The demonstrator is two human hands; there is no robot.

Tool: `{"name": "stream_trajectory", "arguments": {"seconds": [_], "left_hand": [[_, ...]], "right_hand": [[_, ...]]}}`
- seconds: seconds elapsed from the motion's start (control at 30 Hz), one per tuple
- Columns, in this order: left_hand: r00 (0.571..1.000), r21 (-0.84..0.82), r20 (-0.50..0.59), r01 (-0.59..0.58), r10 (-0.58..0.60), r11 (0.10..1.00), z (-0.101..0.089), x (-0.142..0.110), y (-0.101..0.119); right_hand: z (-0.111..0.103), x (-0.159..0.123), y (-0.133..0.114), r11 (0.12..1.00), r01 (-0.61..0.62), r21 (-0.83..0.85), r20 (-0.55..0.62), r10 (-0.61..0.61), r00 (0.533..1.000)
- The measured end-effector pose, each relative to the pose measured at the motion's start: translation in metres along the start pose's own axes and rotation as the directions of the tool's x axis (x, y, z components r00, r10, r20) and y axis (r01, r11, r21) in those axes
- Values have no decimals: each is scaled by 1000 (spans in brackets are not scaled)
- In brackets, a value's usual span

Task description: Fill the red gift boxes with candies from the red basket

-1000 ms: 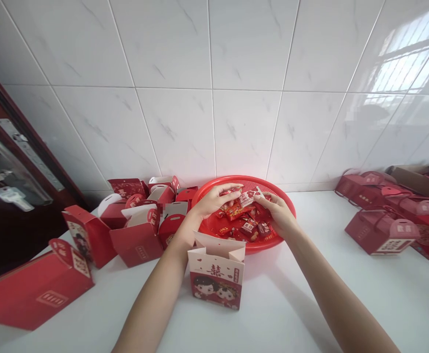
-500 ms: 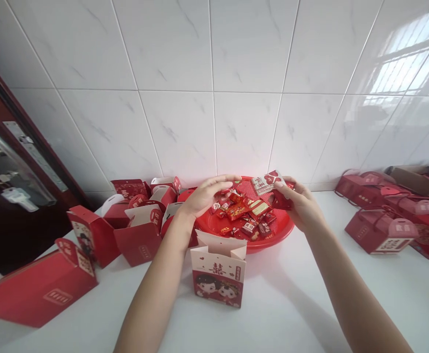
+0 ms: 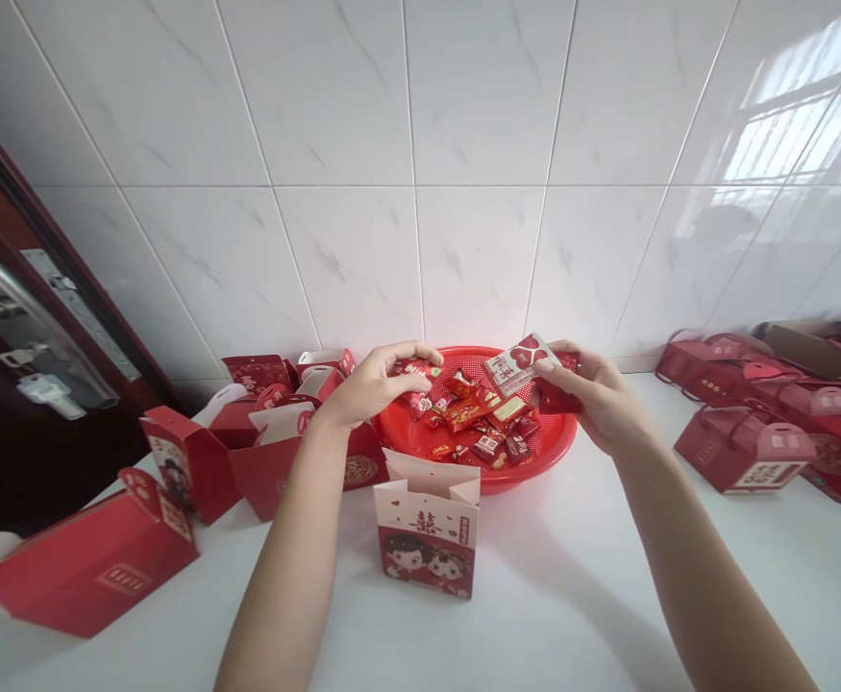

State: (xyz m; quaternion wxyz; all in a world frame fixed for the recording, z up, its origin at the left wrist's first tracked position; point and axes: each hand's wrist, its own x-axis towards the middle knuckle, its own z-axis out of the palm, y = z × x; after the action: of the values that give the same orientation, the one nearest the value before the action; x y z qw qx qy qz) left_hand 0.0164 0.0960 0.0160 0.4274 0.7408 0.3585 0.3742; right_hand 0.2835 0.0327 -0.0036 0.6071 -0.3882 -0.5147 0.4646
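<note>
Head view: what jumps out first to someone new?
The red basket of wrapped sweets at the back centre, against the tiled wall, with both hands over it: the right hand holds a white-and-red packet, the left hand grips red sweets. An open gift box stands just in front.

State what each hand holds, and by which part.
The right hand pinches a small red-and-white packet by its right end. The left hand has its fingers curled on red sweets above the red basket.
</note>
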Motion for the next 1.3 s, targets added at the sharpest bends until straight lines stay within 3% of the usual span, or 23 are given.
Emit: {"name": "stream_trajectory", "arguments": {"seconds": [0.13, 0.23, 0.27, 0.3, 0.33, 0.4, 0.43, 0.5, 0.63, 0.7, 0.73, 0.8, 0.83, 0.87, 0.9, 0.93, 1.07, 1.17, 1.23, 1.27, 1.3], "left_hand": [[988, 54, 114, 100, -106, 993, 4, 12, -18], [949, 211, 267, 114, -169, 971, 18, 26, -36], [896, 301, 383, 112, -227, 947, 25, 31, -41], [783, 397, 534, 100, -318, 912, 32, 36, -46], [688, 444, 619, 91, -378, 892, 40, 40, -51], [563, 506, 688, 81, -458, 859, 52, 50, -59], [531, 527, 696, 81, -484, 846, 56, 54, -62], [514, 563, 684, 80, -518, 822, 58, 63, -67], [622, 597, 607, 53, -494, 801, 49, 80, -67], [643, 581, 611, 33, -462, 814, 50, 84, -63], [615, 572, 640, 21, -462, 820, 54, 85, -61], [503, 573, 712, -13, -490, 820, 66, 83, -58], [421, 591, 742, -43, -522, 805, 73, 81, -57], [385, 608, 747, -67, -541, 791, 81, 79, -57], [383, 623, 743, -92, -550, 777, 87, 78, -59], [412, 637, 729, -116, -546, 762, 92, 77, -61], [669, 705, 598, -176, -443, 687, 91, 87, -68], [786, 746, 495, -165, -370, 646, 78, 98, -66], [802, 728, 489, -158, -343, 667, 73, 100, -61], [770, 693, 531, -153, -355, 705, 72, 99, -58], [703, 653, 594, -138, -391, 744, 73, 97, -57]], "right_hand": [[-5, 5, 8, 989, -75, -125, 71, 84, 994], [-8, 9, 16, 979, -88, -182, 31, 95, 995], [-8, 11, 18, 978, -89, -190, 14, 93, 996], [-9, 12, 20, 977, -91, -193, 5, 94, 996], [-9, 14, 21, 977, -92, -191, 1, 94, 996], [-10, 17, 24, 981, -85, -176, -2, 86, 996], [-10, 19, 26, 982, -82, -169, -4, 82, 997], [-11, 22, 31, 983, -81, -168, -13, 79, 997], [-12, 30, 46, 973, -76, -219, -46, 68, 997], [-12, 33, 52, 968, -68, -240, -82, 49, 995], [-13, 34, 55, 968, -66, -242, -104, 42, 994], [-13, 36, 60, 971, -62, -231, -142, 30, 989], [-14, 37, 62, 972, -61, -225, -154, 26, 988], [-14, 38, 65, 973, -61, -222, -162, 25, 986], [-14, 38, 67, 973, -63, -222, -169, 25, 985], [-14, 39, 69, 973, -63, -221, -177, 24, 984], [-12, 40, 74, 974, -59, -217, -189, 18, 982], [-11, 41, 75, 979, -52, -199, -186, 14, 982], [-10, 41, 75, 981, -49, -186, -195, 12, 981], [-11, 41, 76, 982, -48, -182, -199, 11, 980], [-11, 41, 77, 982, -48, -181, -203, 10, 979]]}}
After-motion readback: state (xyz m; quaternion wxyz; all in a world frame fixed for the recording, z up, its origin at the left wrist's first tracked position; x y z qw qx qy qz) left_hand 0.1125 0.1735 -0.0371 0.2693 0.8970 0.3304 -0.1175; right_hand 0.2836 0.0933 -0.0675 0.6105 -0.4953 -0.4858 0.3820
